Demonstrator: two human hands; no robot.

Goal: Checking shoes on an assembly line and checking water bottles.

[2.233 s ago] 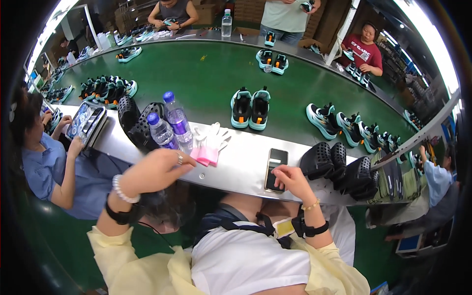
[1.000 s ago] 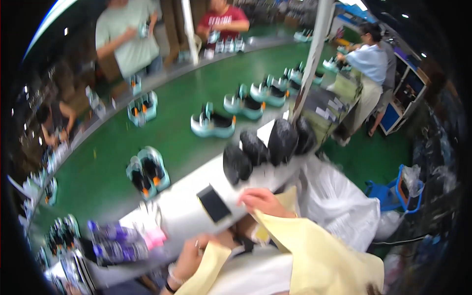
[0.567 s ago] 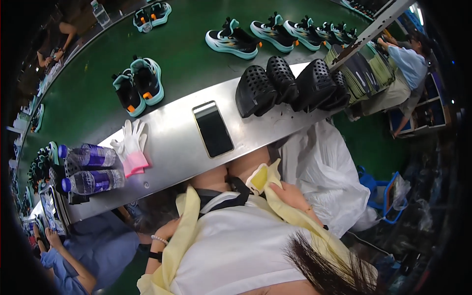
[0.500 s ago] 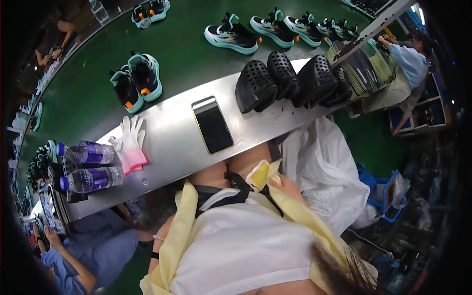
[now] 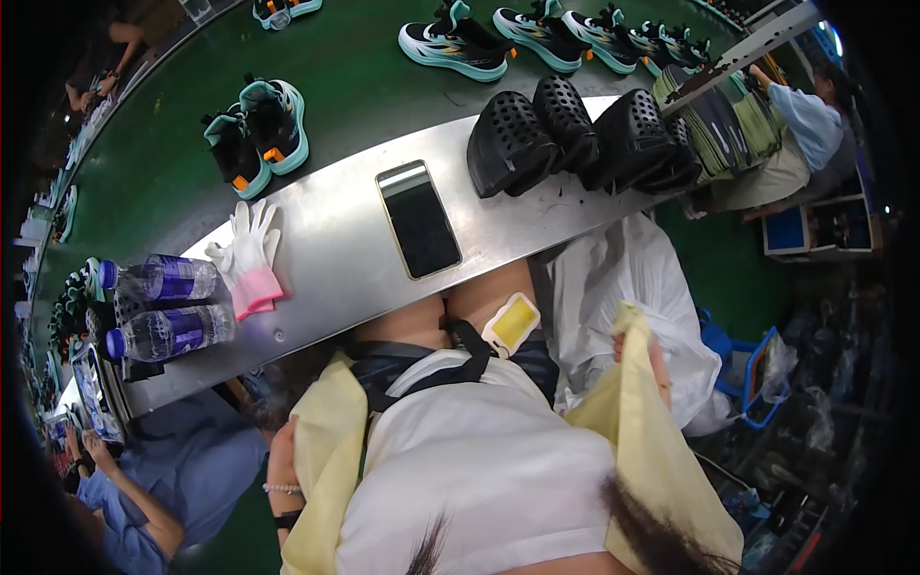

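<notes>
Here the right hand [image 5: 640, 356] pinches the edge of a pale yellow jacket [image 5: 652, 450] at the person's right side, beside a white plastic bag [image 5: 623, 287]. The left hand [image 5: 284, 470] lies against the jacket's other flap, grip unclear. Ahead, a steel shelf [image 5: 326, 249] holds a smartphone [image 5: 418, 218], a glove [image 5: 247, 257], 2 water bottles [image 5: 168, 305] and black perforated clogs [image 5: 575, 134].

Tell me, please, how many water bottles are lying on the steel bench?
2: upper bottle and lower bottle, side by side at the bench's left end, beside the white glove.
</notes>
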